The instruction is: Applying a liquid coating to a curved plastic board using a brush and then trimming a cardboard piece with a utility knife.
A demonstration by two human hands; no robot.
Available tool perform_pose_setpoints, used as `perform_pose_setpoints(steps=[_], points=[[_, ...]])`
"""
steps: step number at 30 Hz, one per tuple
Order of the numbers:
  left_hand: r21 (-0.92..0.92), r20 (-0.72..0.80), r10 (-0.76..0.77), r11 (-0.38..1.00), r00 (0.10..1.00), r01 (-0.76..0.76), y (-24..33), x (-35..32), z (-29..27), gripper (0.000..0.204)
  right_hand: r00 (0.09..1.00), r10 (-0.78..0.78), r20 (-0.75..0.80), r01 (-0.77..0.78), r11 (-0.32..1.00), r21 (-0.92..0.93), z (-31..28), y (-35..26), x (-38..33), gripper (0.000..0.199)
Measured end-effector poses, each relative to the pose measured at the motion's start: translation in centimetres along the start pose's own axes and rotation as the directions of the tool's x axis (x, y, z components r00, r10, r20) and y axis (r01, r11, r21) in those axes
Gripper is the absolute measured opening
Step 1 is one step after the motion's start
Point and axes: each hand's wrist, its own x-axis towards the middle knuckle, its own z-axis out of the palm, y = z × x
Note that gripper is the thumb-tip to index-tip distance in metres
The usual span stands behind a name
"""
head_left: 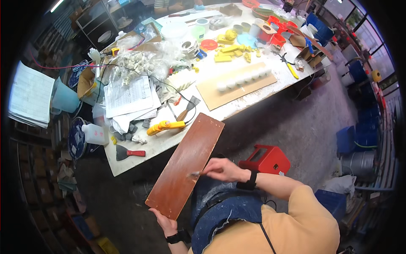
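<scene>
A long reddish-brown board [186, 156] slants across my lap, its far end by the table's front edge. My left hand [164, 222] grips its near end, the fingers partly hidden beneath it. My right hand [225, 170] is closed over the board's right side. It pinches a small tool with a greyish, flat-looking tip [194, 173], which is at the board's face; the tool's exact kind is too small to make out. Pale specks and scuffs mark the board's glossy surface.
On the white table [230, 111] lie a yellow corded tool [165, 127], a red-handled scraper [130, 153], papers [129, 99] and a cardboard sheet [211, 95] bearing a row of white pieces. A red step stool [266, 160] stands on the floor to the right.
</scene>
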Motion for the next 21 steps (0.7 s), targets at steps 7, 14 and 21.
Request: perform_pose_setpoints(steps=[7,14,21], points=[[0.068,-0.111,0.009,0.998,0.994,-0.001,-0.2,-0.3,-0.6,0.077,0.732,0.013,-0.681,-0.301,0.903,-0.306,-6.1,2.5,-2.1,0.011],[0.148,-0.094,0.116,0.984,0.989,-0.101,0.9,1.5,1.8,0.075,0.741,0.02,-0.671,-0.156,0.978,-0.142,-5.6,2.5,-2.0,0.009],[0.228,-0.067,0.238,0.949,0.969,-0.218,2.1,-2.0,7.1,0.075,0.878,-0.477,-0.038,0.457,0.86,-0.228,5.8,-5.5,1.4,0.005]])
